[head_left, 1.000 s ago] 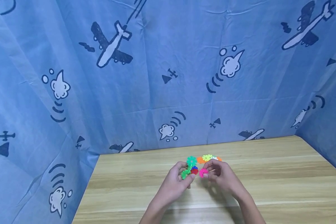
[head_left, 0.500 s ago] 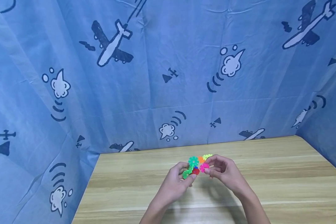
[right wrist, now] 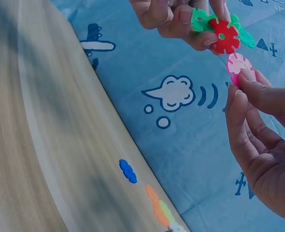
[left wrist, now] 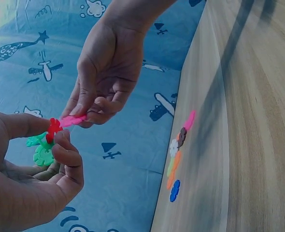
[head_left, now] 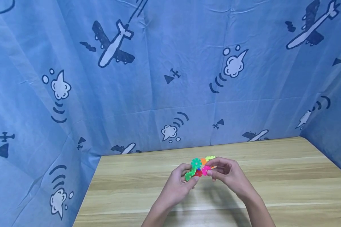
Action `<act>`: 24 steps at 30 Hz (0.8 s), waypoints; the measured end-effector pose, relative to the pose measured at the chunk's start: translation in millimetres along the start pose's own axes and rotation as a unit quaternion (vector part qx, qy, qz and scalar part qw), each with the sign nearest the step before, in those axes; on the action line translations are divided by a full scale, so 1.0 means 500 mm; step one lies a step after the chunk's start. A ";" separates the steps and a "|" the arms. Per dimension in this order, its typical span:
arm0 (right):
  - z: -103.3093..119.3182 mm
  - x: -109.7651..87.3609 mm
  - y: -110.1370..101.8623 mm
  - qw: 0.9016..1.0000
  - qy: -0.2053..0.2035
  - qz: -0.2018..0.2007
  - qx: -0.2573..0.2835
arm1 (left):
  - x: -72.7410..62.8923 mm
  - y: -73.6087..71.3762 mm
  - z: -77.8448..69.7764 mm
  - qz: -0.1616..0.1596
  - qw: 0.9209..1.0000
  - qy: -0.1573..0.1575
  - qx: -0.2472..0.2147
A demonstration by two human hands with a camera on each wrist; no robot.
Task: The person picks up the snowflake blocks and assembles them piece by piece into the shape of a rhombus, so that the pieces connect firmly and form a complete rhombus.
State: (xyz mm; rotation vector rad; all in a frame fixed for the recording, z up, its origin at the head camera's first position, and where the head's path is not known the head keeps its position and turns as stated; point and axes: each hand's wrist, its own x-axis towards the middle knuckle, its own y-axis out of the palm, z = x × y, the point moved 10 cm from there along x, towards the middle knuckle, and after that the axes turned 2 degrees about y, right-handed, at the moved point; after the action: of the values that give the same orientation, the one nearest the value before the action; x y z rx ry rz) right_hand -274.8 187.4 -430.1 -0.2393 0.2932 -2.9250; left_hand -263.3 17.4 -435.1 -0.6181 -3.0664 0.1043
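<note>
Behind the red disc (left wrist: 54,129) we saw a blue airplane-print curtain (head_left: 159,94), and below that disc a wood-grain table (head_left: 287,179). Left of the red disc, the left hand (head_left: 177,186) pinched it between thumb and fingers; right of it, the right hand (head_left: 230,176) pinched a pink disc (right wrist: 236,63) just beside it — touching or not, we could not tell. Green discs (left wrist: 43,154) sat next to the red disc in the left grip. We judged these notched discs light, stiff and perhaps slippery, best held by the rim; the left hand crowded the red disc's edge. Well apart from the red disc, on the table, lay a blue disc (right wrist: 128,171), orange discs (right wrist: 155,200), a yellow disc (head_left: 210,158), a white disc (left wrist: 174,147), a dark disc (left wrist: 182,137) and a 2nd pink disc (left wrist: 191,119).
</note>
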 end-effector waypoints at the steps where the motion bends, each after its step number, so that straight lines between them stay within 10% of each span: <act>1: -0.001 0.000 -0.001 1.000 0.005 -0.003 0.001 | 0.000 0.000 -0.001 -0.001 1.000 0.001 0.000; 24: -0.001 0.006 0.021 0.998 0.023 -0.021 0.047 | 0.004 -0.001 0.003 -0.019 0.998 -0.013 -0.065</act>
State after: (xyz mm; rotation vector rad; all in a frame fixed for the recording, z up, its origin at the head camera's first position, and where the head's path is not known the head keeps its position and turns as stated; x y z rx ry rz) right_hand -275.9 177.0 -432.2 -0.1662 0.1598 -2.9802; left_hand -265.2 17.4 -436.5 -0.5673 -3.1271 -0.0875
